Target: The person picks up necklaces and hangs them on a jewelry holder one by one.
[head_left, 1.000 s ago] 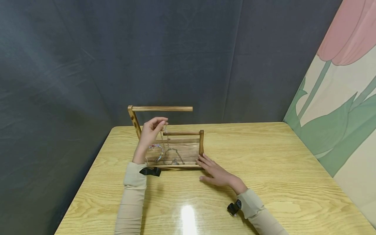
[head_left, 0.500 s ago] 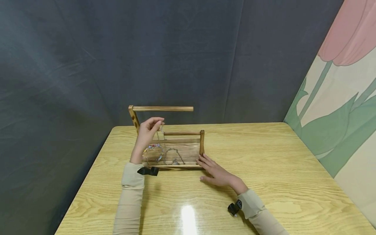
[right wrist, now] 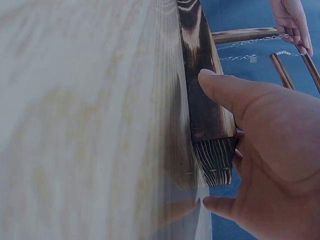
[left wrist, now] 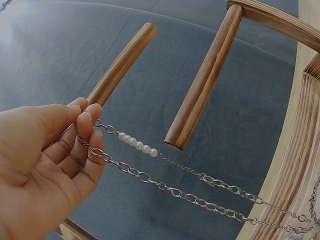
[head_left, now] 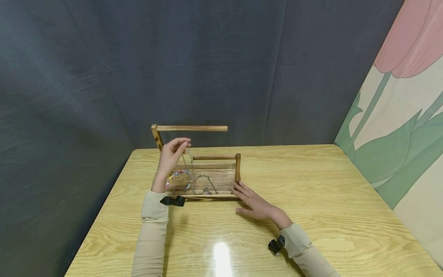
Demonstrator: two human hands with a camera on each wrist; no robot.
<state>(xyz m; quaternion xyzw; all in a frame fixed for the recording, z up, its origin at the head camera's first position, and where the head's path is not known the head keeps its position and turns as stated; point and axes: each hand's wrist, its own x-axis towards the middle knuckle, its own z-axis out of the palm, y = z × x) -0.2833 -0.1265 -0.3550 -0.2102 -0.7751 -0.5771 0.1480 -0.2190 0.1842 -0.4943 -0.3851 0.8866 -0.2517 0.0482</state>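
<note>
My left hand pinches a silver chain necklace between thumb and fingers. Two strands hang from the fingertips, one carrying a short row of white pearl beads. The hand is over the left part of a wooden jewelry stand, below its upper bar and left of the free end of its lower bar. My right hand lies with extended fingers at the stand's right front corner, fingertips against the wood; in the right wrist view its thumb is at the dark edge of the base.
In the stand's tray lie a colorful beaded bracelet, left, and another chain, right of it. The stand's left post rises behind my left hand. A wood-grain table extends around it, with a dark curtain behind.
My left hand has moved left with the necklace, away from the lower bar's free end, and more of the beaded bracelet shows. My right hand has stayed at the corner.
</note>
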